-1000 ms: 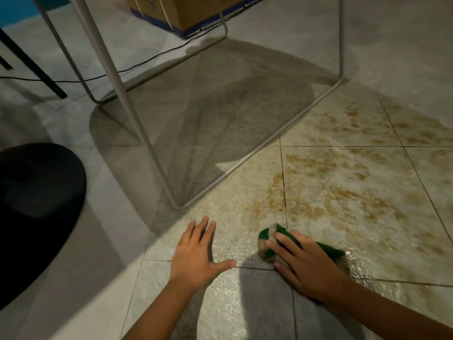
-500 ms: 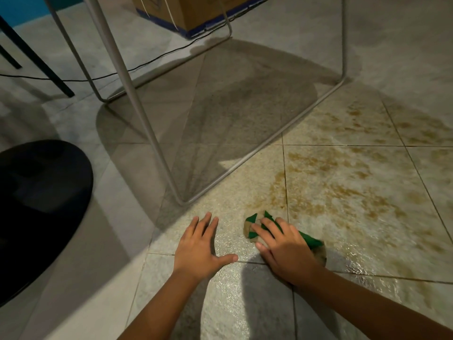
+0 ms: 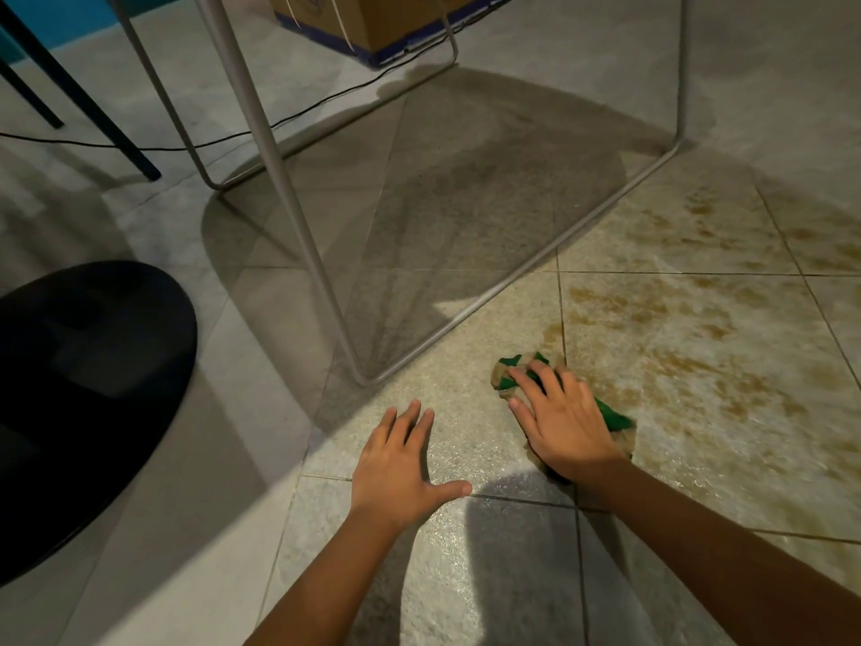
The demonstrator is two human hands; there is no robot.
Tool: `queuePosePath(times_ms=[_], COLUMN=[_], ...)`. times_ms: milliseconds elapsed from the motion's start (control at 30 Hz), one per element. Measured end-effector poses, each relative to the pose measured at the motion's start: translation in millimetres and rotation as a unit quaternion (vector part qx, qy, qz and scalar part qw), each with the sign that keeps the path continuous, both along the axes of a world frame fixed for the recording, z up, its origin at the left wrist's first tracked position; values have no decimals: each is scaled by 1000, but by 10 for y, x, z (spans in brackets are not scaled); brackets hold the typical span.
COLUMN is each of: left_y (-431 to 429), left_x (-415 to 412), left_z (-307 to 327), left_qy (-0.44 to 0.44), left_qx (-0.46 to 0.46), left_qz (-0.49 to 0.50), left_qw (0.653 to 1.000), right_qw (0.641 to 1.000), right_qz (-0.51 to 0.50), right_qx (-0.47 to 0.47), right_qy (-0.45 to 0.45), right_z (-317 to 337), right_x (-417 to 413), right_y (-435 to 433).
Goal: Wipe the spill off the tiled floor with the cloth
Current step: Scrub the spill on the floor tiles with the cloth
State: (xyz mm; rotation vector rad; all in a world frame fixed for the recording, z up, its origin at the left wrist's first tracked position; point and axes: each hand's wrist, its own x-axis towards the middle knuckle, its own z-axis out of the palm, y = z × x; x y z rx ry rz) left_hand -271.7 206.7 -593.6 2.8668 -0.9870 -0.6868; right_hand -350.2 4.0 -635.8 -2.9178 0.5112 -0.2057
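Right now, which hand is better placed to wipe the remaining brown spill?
The right hand: it presses the green cloth at the edge of the brown spill. The left hand lies flat on the tiled floor, holding nothing.

— What is the right hand [image 3: 566, 426] doing?
— It is pressing flat on the green cloth [image 3: 614, 416], at the near edge of the brown spill [image 3: 699, 366] on the tiled floor [image 3: 466, 575].
— And the left hand [image 3: 396, 468]?
— It is resting palm down beside it, fingers [image 3: 410, 412] spreading toward the metal frame [image 3: 298, 226].
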Motion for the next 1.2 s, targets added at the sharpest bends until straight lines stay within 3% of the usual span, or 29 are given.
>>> queuePosePath(times_ms=[100, 233, 400, 600, 867, 1033, 1200], left_y=[3, 4, 9, 11, -8, -12, -129], left_x=[5, 3, -8, 4, -8, -17, -91], left_z=[-22, -34, -40, -8, 24, 28, 69], left_qy=[-6, -14, -17, -15, -11, -1, 18], left_qx=[2, -3, -13, 0, 3, 5, -11], left_qz=[-2, -2, 0, -7, -7, -1, 35], left_qw=[1000, 1000, 1000, 1000, 1000, 1000, 999], right_qw=[999, 995, 995, 1000, 995, 990, 990], right_qz=[-18, 48, 84, 6, -71, -15, 27], right_qx=[-15, -23, -15, -14, -30, -100, -84], right_qy=[-39, -83, -47, -24, -63, -97, -106], right_z=[-17, -69, -65, -5, -61, -211, -138], right_x=[-112, -129, 136, 400, -115, -412, -274], right_y=[164, 355, 227, -12, -36, 255, 175])
